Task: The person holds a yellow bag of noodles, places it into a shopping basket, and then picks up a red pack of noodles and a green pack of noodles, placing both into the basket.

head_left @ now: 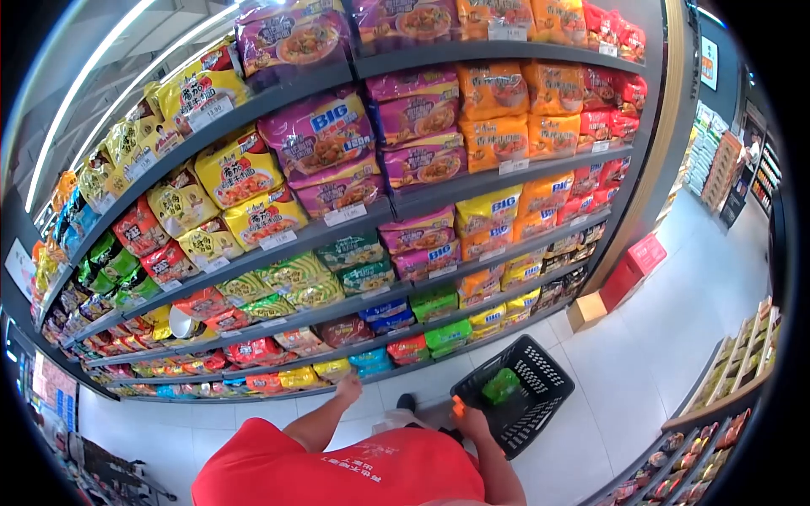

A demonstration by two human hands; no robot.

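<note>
My left hand (348, 389) is stretched forward and down toward the lowest shelf, close to the yellow (332, 369) and blue noodle packets (369, 361). It touches none of them and nothing shows in it. My right hand (469, 415) is closed on an orange grip at the near rim of a black plastic shopping basket (540, 371), which hangs low over the floor. A green packet (501, 385) lies inside the basket. My red shirt fills the bottom of the view.
A long dark shelf unit (371, 211) stacked with instant noodle packets runs across the view. A cardboard box (587, 310) and a red box (646, 253) stand at its right end. Another display rack (726, 396) stands at the right on the white tiled floor.
</note>
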